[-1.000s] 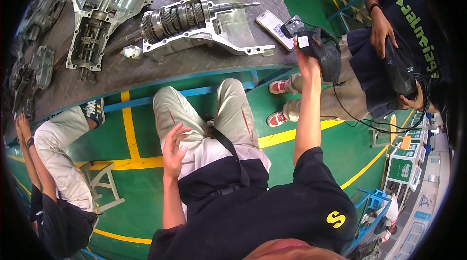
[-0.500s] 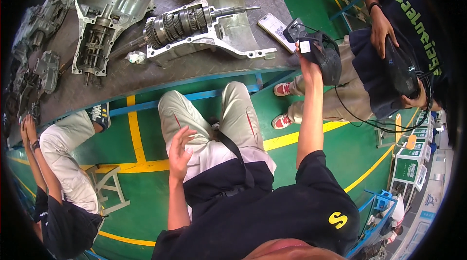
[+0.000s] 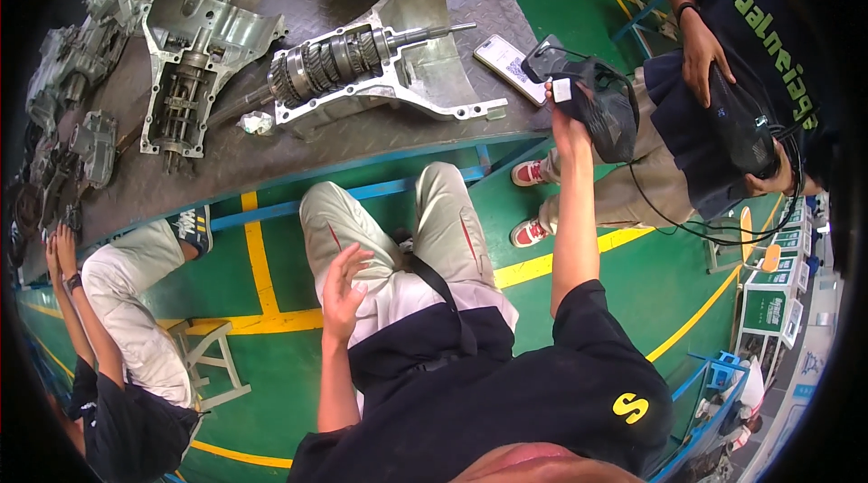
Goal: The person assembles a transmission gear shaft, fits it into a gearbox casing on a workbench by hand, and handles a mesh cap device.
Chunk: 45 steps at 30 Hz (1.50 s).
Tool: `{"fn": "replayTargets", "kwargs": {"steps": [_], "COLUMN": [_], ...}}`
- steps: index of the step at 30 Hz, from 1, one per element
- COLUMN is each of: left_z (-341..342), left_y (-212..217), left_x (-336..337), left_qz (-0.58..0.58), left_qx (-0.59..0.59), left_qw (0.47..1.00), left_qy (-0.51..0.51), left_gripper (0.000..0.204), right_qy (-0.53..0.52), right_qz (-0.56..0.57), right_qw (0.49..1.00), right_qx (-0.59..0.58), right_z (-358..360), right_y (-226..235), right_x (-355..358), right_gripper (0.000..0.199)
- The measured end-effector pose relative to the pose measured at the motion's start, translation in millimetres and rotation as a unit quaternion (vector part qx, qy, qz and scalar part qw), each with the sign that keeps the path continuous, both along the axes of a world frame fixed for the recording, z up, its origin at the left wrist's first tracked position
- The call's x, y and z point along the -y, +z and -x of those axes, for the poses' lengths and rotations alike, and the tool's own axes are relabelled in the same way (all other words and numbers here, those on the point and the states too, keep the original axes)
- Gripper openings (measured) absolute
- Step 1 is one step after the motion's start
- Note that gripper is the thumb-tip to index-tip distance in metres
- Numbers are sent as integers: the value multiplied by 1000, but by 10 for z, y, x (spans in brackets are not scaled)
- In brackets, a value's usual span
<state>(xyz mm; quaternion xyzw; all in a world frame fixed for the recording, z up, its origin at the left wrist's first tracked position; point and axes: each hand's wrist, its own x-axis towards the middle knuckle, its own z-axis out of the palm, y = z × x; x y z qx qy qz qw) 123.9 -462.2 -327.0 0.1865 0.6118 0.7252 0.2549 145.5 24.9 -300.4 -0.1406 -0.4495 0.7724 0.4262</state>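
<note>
Over my left thigh, my left hand [image 3: 344, 293] is raised with its fingers loosely stretched, holding nothing. My right arm reaches out to the table's right corner, where my right hand [image 3: 570, 132] grips a black mesh-like bundle [image 3: 611, 117] with a white tag and a cable. A phone [image 3: 511, 67] with a lit screen lies on the tabletop just left of that bundle. Ahead of me rests an opened gearbox housing half [image 3: 389, 85] with a gear shaft [image 3: 330, 65] in it. To its left is another housing half [image 3: 176, 108] holding rods and forks.
More metal castings [image 3: 77, 67] crowd the left of the metal table [image 3: 271, 153]. A co-worker [image 3: 714, 76] stands at the right with a black pouch and cables. Another person [image 3: 127, 329] sits at the left by a stool [image 3: 212, 356]. Yellow lines cross the green floor [image 3: 624, 284].
The whole view has shifted slightly, with the table contents a little lower in the picture. My right hand still holds the black bundle, and my left hand stays raised.
</note>
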Motion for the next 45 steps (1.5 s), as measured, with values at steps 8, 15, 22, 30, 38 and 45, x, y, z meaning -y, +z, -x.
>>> {"fn": "replayTargets", "kwargs": {"steps": [8,15,22,30,38,45], "left_z": [-7,5,22,32,52,20], "left_y": [-4,-14,-33,-24,-2,-22], "left_x": [-12,5,6,-2,1,8], "left_qz": [4,-16,-23,2,-5,-15], "left_qx": [-9,-7,-2,-10,-6,8], "left_qw": [1000,1000,1000,1000,1000,1000], "left_qy": [-3,-7,-5,-6,4,5], "left_gripper": [71,68,67,69,70,70], "right_qy": [25,5,42,68,66,59], "right_qz": [98,108,186,244,169,200], "right_qw": [992,993,978,960,969,951], "right_qx": [-72,-51,-83,-123,-168,-229], "right_z": [-90,-166,-158,-213,-225,-315], "right_y": [-6,-77,-162,-116,-46,69], "right_x": [-15,-16,-53,268,265,374], "right_gripper": [29,25,27,23,35,32]}}
